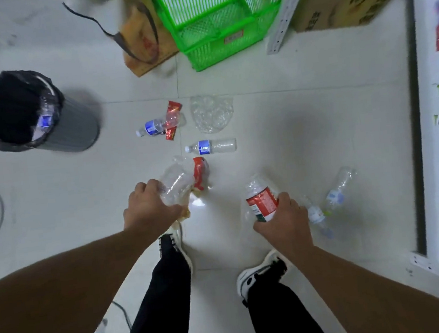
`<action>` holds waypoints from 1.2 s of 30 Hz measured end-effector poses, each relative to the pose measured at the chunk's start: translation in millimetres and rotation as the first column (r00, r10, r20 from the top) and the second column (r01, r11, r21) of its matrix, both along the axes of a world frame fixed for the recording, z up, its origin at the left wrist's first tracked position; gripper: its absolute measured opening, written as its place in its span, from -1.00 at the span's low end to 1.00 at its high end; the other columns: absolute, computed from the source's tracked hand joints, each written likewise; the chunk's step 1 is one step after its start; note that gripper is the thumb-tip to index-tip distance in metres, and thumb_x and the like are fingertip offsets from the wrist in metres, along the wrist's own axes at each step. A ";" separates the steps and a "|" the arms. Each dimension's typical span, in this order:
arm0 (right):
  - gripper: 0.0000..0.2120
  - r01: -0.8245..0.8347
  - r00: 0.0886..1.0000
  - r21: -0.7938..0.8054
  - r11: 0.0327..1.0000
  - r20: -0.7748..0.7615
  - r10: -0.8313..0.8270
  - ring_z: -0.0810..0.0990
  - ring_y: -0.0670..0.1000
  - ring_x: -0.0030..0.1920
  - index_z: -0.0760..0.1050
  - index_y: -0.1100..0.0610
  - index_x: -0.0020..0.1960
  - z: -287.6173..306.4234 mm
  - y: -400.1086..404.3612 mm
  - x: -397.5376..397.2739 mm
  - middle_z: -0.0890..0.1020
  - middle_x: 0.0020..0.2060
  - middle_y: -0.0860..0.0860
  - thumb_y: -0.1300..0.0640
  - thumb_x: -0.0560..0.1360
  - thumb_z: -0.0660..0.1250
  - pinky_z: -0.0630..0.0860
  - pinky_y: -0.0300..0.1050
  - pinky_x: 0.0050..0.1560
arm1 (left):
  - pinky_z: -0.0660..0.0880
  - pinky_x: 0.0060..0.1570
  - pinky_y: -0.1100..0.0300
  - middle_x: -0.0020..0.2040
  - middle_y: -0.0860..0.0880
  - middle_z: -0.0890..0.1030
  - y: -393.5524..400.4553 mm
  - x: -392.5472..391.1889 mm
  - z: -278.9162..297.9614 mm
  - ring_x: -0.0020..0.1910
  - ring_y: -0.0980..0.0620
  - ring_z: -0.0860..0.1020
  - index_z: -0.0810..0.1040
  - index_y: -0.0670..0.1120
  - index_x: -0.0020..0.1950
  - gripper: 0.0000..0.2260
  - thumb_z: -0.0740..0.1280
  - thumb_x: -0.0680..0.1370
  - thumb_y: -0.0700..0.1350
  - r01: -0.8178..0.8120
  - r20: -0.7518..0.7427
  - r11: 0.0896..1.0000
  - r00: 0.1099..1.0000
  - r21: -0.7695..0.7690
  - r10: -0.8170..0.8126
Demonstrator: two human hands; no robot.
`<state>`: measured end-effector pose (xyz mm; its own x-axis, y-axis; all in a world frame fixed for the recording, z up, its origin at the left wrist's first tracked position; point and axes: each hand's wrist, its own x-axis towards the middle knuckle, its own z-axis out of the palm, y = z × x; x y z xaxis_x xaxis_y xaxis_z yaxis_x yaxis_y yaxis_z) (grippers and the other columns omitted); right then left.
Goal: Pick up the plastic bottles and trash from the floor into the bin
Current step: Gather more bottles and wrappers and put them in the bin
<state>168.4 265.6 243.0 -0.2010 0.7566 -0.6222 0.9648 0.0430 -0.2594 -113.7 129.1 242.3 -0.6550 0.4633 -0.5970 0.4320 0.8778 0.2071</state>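
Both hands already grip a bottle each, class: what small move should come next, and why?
Probably carry both to the bin at the left and drop them in. The left hand grips a crumpled clear bottle, the right hand a red-labelled bottle, so neither can take more. Blue-labelled bottles, wrappers and a plastic bag lie waiting.

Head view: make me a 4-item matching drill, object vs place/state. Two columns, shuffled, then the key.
Things:
1. red-label bottle
2. crumpled clear bottle
3. bin
4. blue-label bottle

Place or state:
A. lying on the floor tiles, untouched, between the two red wrappers
B. gripped in the right hand
C. standing at the left, lined with a black bag
D. gripped in the left hand

Pairs: 1-B, 2-D, 3-C, 4-A
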 end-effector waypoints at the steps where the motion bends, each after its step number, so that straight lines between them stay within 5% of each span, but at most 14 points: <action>1: -0.35 -0.012 1.000 0.007 1.000 0.000 0.012 0.54 0.24 0.08 0.40 0.14 0.20 13.5 1.1 -8.0 0.57 0.02 0.10 -0.15 0.30 0.59 0.50 0.09 0.10 | 0.56 0.08 -0.12 0.06 0.10 0.42 -7.9 -4.6 10.6 0.12 -0.04 0.46 0.45 0.15 0.16 -0.31 0.32 0.09 0.37 -0.031 -0.001 1.000 1.000 -0.004 0.031; 11: -0.32 -0.185 0.978 0.032 0.982 -0.090 0.187 0.56 0.10 -0.03 0.36 -0.01 0.12 49.7 -17.6 -137.5 0.57 -0.09 -0.04 -0.44 0.29 0.52 0.49 -0.02 0.03 | 0.56 0.14 -0.12 0.10 0.09 0.43 -105.3 -63.3 32.9 0.19 -0.05 0.50 0.47 0.16 0.20 -0.29 0.32 0.09 0.36 -0.367 0.066 0.930 0.929 0.019 0.365; 20: -0.20 -0.239 0.966 -0.047 0.970 -0.114 0.233 0.64 0.12 0.05 0.43 -0.03 0.15 43.7 -104.3 -311.2 0.64 -0.04 -0.04 -0.60 0.21 0.45 0.66 0.18 0.14 | 0.53 0.07 -0.04 0.07 0.13 0.39 -228.5 -203.3 48.7 0.17 -0.02 0.49 0.43 0.18 0.15 -0.31 0.30 0.09 0.41 -0.579 0.083 0.814 0.814 0.047 0.575; 25: -0.33 -0.275 0.946 -0.052 0.960 -0.194 0.261 0.66 -0.07 -0.16 0.42 -0.07 0.05 66.5 -145.4 -421.6 0.66 -0.12 -0.09 -0.52 0.25 0.53 0.66 0.02 -0.09 | 0.54 0.12 -0.03 0.10 0.11 0.40 -257.8 -287.5 91.9 0.18 -0.01 0.47 0.44 0.16 0.18 -0.29 0.29 0.09 0.43 -0.598 0.068 0.788 0.801 0.143 0.595; 31: -0.43 -0.334 0.913 -0.044 0.942 -0.263 0.312 0.66 -0.11 -0.20 0.41 -0.11 0.05 74.0 -166.0 -509.0 0.67 -0.13 -0.10 -0.40 0.30 0.58 0.50 -0.15 -0.27 | 0.57 0.20 -0.13 0.17 0.07 0.43 -266.8 -348.2 95.4 0.22 -0.05 0.51 0.48 0.11 0.27 -0.34 0.51 0.23 0.26 -0.683 0.110 0.695 0.726 0.224 0.679; 36: -0.42 -0.342 0.918 -0.067 0.937 -0.238 0.318 0.70 0.01 -0.18 0.32 -0.11 0.04 51.9 -152.9 -546.5 0.66 -0.13 -0.06 -0.28 0.24 0.56 0.65 0.03 -0.15 | 0.59 0.15 -0.11 0.16 0.08 0.42 -269.4 -371.9 68.0 0.18 -0.04 0.50 0.43 0.17 0.21 -0.38 0.54 0.23 0.26 -0.712 0.129 0.670 0.700 0.210 0.703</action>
<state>-378.1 112.7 294.8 -0.5687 0.5566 -0.6056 0.8185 0.3099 -0.4838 -485.5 -140.2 310.3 -0.8248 -0.0071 -0.5654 -0.3096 0.8425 0.4409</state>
